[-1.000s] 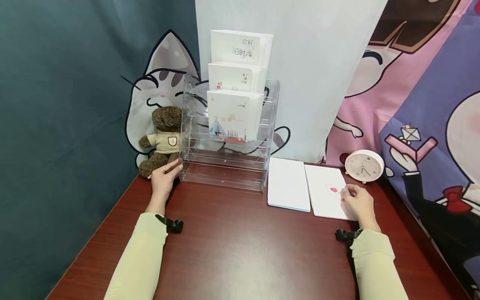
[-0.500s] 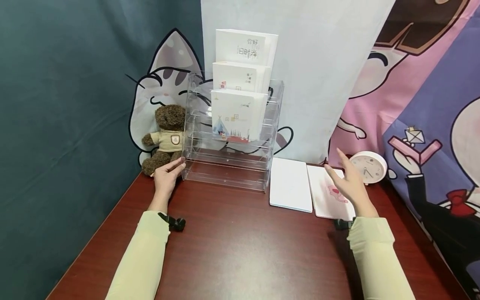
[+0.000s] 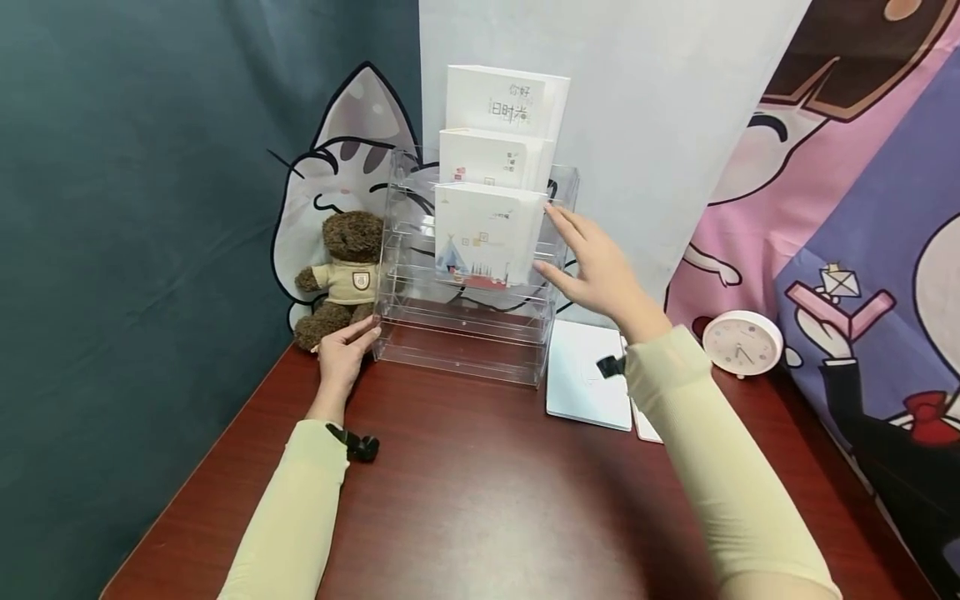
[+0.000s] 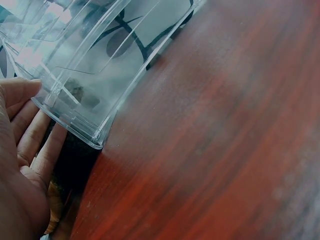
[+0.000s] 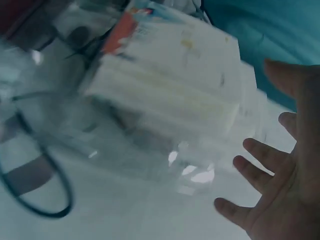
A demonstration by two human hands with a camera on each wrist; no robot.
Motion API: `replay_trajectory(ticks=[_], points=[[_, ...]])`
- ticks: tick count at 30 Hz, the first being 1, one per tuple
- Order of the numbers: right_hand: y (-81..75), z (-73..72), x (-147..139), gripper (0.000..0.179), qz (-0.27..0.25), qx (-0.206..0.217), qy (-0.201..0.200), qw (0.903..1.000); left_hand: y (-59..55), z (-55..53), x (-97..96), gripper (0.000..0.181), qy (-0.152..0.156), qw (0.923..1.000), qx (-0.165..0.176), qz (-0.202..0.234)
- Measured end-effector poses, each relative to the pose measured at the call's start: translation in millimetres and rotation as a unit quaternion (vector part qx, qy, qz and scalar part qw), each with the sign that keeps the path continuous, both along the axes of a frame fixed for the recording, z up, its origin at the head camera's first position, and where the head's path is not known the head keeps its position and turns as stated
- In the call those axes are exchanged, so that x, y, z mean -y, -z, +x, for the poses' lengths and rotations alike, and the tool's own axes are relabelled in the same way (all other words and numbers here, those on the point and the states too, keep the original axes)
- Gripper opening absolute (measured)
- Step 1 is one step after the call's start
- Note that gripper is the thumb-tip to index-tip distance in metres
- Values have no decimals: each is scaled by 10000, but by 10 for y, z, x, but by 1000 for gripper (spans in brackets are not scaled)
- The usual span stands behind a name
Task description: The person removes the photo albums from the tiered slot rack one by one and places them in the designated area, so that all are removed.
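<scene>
I watch the left hand (image 3: 343, 356) pinch the clear acrylic tiered rack (image 3: 463, 322) while the right hand (image 3: 600, 271), fingers spread, hangs near the white, square, tent-printed book (image 3: 487, 237) between both hands, and I fear a hasty sideways bump could skew that book or tip the rack.

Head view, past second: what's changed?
The right grip left the notebook nearer the clock, rose and swung left; its fingers are now spread beside the front book, holding nothing. The whole picture drifted slightly right. Unchanged: the left grip pinches the clear rack low on its side; front book, teddy bear and clock keep their places.
</scene>
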State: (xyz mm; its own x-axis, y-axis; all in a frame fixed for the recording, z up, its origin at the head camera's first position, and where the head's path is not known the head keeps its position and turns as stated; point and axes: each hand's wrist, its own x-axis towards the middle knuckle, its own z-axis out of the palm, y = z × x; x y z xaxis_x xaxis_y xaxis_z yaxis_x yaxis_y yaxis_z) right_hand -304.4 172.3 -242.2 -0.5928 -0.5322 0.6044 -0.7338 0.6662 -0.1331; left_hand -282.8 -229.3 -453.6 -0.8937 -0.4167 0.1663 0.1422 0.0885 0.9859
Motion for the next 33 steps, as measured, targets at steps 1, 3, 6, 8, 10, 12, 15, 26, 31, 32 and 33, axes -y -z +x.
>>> replay_trajectory(ticks=[1, 3, 6, 8, 10, 12, 15, 26, 31, 32, 33], points=[[-75, -42, 95, 80, 148, -104, -7, 9998, 0, -3, -10, 32, 9, 10000, -28, 24], [-203, -131, 262, 78, 398, -304, 24, 9987, 3, -8, -27, 32, 34, 10000, -54, 64], [-325, -275, 462, 73, 720, -478, 115, 9962, 10, -5, -43, 32, 35, 10000, -30, -29], [-360, -351, 563, 71, 941, -470, 224, 9942, 19, 1, -51, 32, 39, 10000, -9, -60], [-361, -405, 638, 71, 1147, -349, 362, 9921, 29, 7, -57, 32, 22, 9999, 24, -121], [-337, -432, 690, 72, 1292, -252, 556, 9897, 39, 9, -66, 32, 2, 9998, 52, -198], [-297, -426, 759, 70, 1388, -291, 702, 9874, 48, 10, -85, 32, 3, 9995, 45, -298], [-200, -145, 910, 75, 2190, -1011, 136, 9704, 48, 13, -49, 32, 71, 9996, -115, -267], [-136, -86, 908, 71, 2132, -1167, 16, 9700, 21, 25, 1, 32, -28, 9993, -161, -331], [-126, -79, 905, 71, 2125, -1172, 7, 9701, 13, 30, 6, 32, -41, 9993, -160, -345], [-119, -70, 900, 70, 2122, -1167, -13, 9702, 7, 33, 12, 32, -43, 9992, -146, -357]])
